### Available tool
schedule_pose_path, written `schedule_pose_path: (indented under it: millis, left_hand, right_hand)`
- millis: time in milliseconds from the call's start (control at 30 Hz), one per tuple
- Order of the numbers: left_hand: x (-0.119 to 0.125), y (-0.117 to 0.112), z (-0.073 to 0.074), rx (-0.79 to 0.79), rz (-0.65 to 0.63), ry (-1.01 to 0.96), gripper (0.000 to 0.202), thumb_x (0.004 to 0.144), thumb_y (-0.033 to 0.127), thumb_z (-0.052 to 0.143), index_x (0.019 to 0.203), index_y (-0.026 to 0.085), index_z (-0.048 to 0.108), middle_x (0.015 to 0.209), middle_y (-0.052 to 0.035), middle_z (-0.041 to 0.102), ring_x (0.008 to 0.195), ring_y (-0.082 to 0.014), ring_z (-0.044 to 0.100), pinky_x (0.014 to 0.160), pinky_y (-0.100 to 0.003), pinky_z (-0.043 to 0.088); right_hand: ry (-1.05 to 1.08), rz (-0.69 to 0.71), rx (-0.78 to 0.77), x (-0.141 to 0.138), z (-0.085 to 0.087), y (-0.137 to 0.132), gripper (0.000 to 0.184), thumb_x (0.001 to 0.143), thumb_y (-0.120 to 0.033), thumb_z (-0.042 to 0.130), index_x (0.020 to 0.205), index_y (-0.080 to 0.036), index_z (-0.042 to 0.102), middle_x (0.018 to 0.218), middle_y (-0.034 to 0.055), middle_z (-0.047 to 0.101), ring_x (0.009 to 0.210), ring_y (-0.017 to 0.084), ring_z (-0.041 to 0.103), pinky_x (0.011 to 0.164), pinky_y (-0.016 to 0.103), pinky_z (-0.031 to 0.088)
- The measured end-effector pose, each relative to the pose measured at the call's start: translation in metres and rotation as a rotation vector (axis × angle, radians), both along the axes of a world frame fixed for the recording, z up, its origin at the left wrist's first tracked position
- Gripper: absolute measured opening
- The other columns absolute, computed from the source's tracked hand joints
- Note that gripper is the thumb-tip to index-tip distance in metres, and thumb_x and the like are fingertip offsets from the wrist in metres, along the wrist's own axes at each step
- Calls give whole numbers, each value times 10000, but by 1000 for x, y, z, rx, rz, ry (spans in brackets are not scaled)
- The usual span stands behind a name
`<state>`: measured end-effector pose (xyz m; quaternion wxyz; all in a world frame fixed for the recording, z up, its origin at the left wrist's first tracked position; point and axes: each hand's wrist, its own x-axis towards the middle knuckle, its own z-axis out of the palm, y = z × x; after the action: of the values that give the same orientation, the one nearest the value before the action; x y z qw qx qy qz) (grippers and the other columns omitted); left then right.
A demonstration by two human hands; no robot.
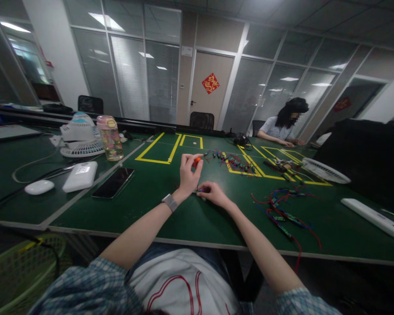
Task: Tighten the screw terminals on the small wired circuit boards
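Observation:
My left hand (189,173), with a grey watch band at its wrist, is raised above the table with its fingers closed round a small orange object (197,162). What kind of object it is cannot be made out. Just below and to the right, my right hand (215,194) rests low over the tabletop, thumb and fingers pinched on a small wired circuit board (198,191). Most of that board is hidden by the fingers. Beyond both hands lies a row of small circuit boards with red and blue wires (236,162).
More wired boards (279,214) lie right of my right arm. At left are a phone (114,183), a white power bank (80,176), a bottle (110,138) and a white fan (80,135). Yellow tape marks the green table (144,210). A person (284,124) sits at the far right.

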<state>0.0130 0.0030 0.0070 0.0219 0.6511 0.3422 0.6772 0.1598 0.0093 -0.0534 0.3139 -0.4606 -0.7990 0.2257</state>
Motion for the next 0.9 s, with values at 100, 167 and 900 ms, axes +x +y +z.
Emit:
schedule_pose_path:
  millis: [100,167,900]
  left_hand:
    - [0,0,0,-1,-14,0,147,921,248,520,1008,207,631,917,-33,522,815,-142,535,759,-275,464]
    - [0,0,0,-1,-20,-4,139,922,264,520,980,199,629,903,-33,522,807,-143,535,748,-273,464]
    - [0,4,-2,41,-108,30,257,977,236,360,1036,196,608,969,-62,573,928,-167,560,832,-300,463]
  right_hand:
    - [0,0,8,0,-1,1,184,714,-223,730,887,-162,734,758,22,636,689,134,546,660,244,421]
    - [5,0,4,1,-2,1,188,713,-229,731,888,-162,733,759,22,641,690,135,551,660,245,423]
    - [28,0,9,3,-8,5,199,708,-244,731,894,-172,732,767,23,648,700,140,561,667,251,435]
